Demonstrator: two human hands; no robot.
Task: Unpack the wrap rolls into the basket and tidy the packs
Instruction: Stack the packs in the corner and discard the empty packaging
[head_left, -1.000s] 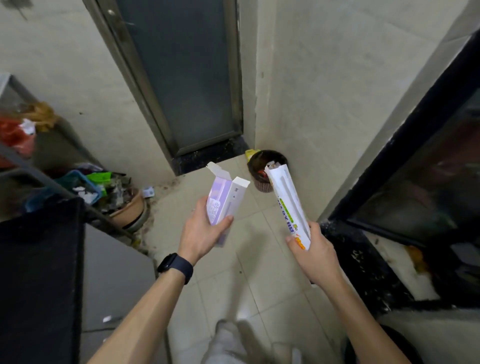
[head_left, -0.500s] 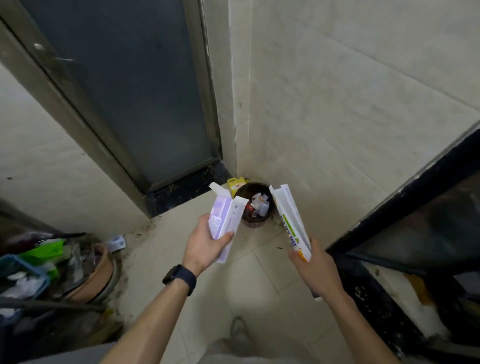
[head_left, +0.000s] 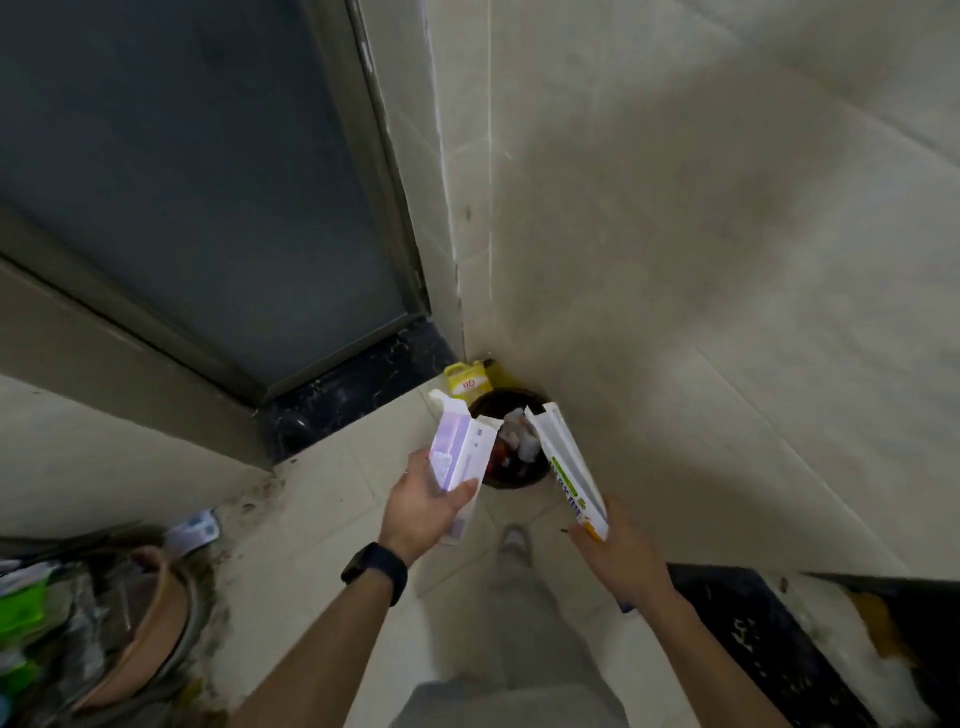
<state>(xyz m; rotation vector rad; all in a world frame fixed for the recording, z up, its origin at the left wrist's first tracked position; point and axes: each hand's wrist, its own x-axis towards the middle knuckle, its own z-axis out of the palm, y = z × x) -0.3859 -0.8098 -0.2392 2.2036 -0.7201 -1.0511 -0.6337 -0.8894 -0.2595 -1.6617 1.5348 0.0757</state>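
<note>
My left grip (head_left: 426, 501) grasps the purple pack (head_left: 460, 452), right grip (head_left: 621, 558) the white pack (head_left: 569, 462); their 2 open ends aim at the bin (head_left: 511, 396) ahead.

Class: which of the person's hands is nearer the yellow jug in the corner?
Left. The left hand, gripping a purple box, is in front of the yellow jug; the right hand, gripping a white box, is farther back, across the bin.

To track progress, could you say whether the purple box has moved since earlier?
Yes: the purple box has neared the bin; its open end now overlaps the rim.
</note>
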